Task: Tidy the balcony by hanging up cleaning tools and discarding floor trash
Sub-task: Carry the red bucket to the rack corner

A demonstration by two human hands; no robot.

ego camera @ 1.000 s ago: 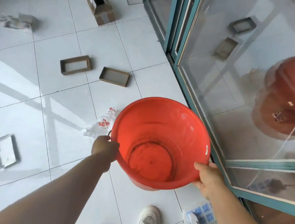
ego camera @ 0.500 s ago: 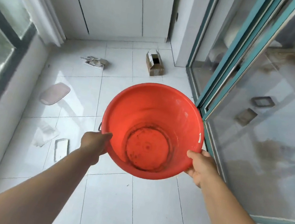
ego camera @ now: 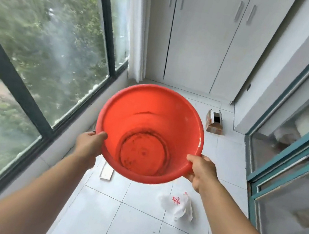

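An empty red plastic bucket [ego camera: 152,116] hangs in the air at the centre of the view, tilted so its stained bottom faces me. My left hand [ego camera: 90,143] grips its rim on the left, and my right hand [ego camera: 200,171] grips the rim on the right. On the white tiled floor lie a crumpled white plastic bag with red print [ego camera: 178,202], a small open cardboard box [ego camera: 214,121] and a flat white piece [ego camera: 107,172] partly hidden under the bucket.
A large dark-framed window [ego camera: 36,54] runs along the left. White cupboard doors [ego camera: 201,36] close off the far end. A teal-framed glass sliding door [ego camera: 297,121] lines the right side. The tiled floor [ego camera: 130,226] stretches between them.
I have raised the bucket and turned left toward the window and the far cupboards. The view rose from the floor; both hands kept their hold on the rim.
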